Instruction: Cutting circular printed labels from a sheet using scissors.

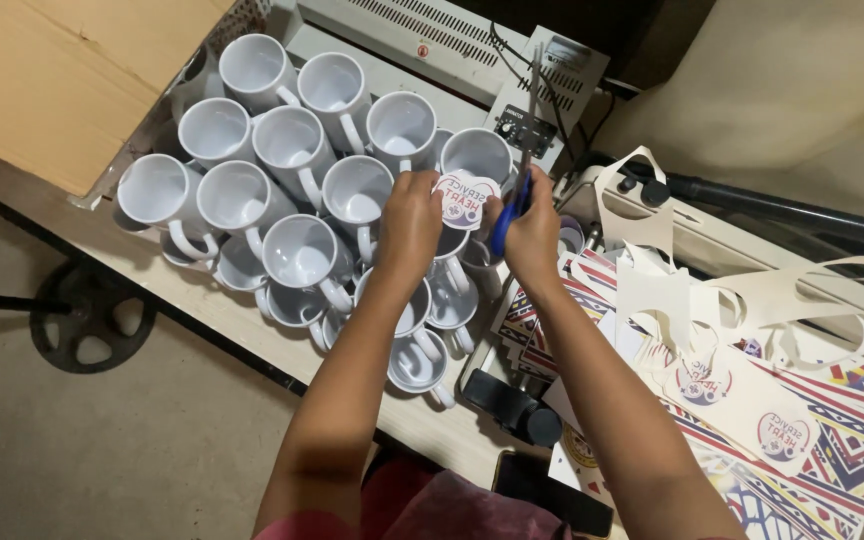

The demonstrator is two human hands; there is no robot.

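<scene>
A person's left hand (410,215) pinches a round printed cutout (465,200) by its left edge, fingers pressed on the paper, holding it above a crowd of white mugs (297,190) stacked on the table (252,335). The right hand (535,228), just right of the cutout, has its fingers closed through the blue handles of scissors (520,165), blades pointing far. Printed sheets (802,440) and pale paper offcuts (672,270) lie at right; a cardboard box (62,70) sits far left.

Both arms extended forward; left hand (410,215) pinching, right hand (532,230) gripping, fingers curled.
</scene>
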